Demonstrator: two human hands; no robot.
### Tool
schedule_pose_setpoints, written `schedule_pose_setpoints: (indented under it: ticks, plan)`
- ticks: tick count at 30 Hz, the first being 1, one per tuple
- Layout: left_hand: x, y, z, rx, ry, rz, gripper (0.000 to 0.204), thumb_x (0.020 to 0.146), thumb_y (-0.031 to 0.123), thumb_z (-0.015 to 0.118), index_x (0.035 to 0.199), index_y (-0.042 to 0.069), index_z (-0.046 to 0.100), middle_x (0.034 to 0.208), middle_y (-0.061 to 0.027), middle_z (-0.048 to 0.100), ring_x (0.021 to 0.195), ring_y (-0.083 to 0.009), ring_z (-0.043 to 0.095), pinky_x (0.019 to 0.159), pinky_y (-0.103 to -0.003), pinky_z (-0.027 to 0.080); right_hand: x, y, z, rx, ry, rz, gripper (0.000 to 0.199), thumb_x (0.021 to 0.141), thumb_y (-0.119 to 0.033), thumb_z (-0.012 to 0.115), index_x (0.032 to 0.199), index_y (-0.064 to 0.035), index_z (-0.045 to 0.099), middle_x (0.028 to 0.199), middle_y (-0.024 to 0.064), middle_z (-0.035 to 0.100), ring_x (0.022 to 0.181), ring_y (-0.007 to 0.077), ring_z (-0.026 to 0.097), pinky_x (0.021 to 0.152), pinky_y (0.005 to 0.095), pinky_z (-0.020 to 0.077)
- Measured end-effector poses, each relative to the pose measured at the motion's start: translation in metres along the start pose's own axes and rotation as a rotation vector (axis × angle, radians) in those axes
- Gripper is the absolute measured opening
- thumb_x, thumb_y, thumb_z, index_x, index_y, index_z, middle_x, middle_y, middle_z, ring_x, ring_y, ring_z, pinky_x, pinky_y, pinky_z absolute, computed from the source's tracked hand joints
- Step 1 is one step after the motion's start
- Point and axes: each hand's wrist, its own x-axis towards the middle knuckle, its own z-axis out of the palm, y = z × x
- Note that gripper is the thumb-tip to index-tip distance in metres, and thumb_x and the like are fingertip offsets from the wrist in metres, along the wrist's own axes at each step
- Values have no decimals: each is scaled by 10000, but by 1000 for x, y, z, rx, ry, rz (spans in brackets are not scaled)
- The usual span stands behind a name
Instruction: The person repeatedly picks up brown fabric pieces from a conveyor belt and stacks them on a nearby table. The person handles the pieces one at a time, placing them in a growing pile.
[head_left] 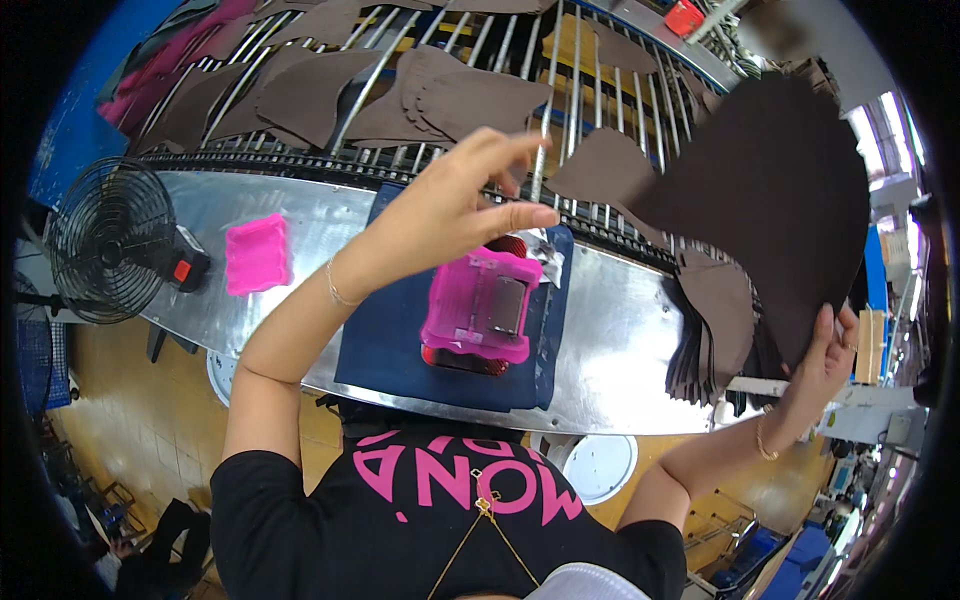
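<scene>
My left hand [470, 195] is raised over the middle of the bench, fingers apart and holding nothing. Beneath it, a pink plastic fixture [455, 310] with a small metal plate [508, 305] on it rests on a dark blue pad [385, 345]. Red mesh-like edges show above and below the fixture. At the right, my right hand [830, 350] pinches the lower end of a large dark brown cut sheet [770, 180], which is lifted toward the camera. Close to that hand, a fanned stack of brown cut pieces [715, 310] lies at the bench's right end.
Beyond the metal bench [620, 345] runs a roller conveyor [480, 45] carrying several brown cut pieces [470, 95]. A black fan [112, 245] stands at the left, near a second pink block [257, 255]. A white round stool top [600, 468] shows below the bench.
</scene>
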Motion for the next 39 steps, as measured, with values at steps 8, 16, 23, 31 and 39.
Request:
schedule_pose_setpoints:
  ticks: [8,16,23,31,39]
  plan:
    - [-21,13,-78,-321,244,-200,248,925,230,585,1018,1,561,654,-34,596,538,-111,628,450,-197,478,-69,-32,126,281,-343,-92,282,782,-103,761,830,-27,494,644,-62,273,588,48,262,519,188,257]
    - [-98,16,-149,122,413,-141,203,892,153,626,1022,-2,632,705,-34,630,545,-103,620,480,-186,462,-128,-29,185,395,-705,-275,171,732,-56,760,869,-10,669,699,103,666,558,200,602,527,264,450]
    - [-122,0,-120,18,353,-289,136,880,77,618,982,-12,635,691,-20,614,543,-85,606,477,-194,452,-127,-14,164,154,-679,-528,128,715,-45,752,828,-16,701,706,113,663,599,258,616,555,321,468]
    - [-83,-4,-50,231,-81,-244,61,825,29,620,874,-1,640,715,-74,552,585,-184,611,527,-283,476,-140,55,99,-30,-674,-322,138,762,29,695,897,-1,687,816,102,683,717,211,642,665,296,492]
    - [-38,9,19,452,-290,257,71,727,152,705,756,103,663,800,-24,492,783,-213,542,572,-344,458,-135,99,-10,-35,-652,53,112,771,2,709,880,17,691,802,81,693,692,127,593,637,255,463]
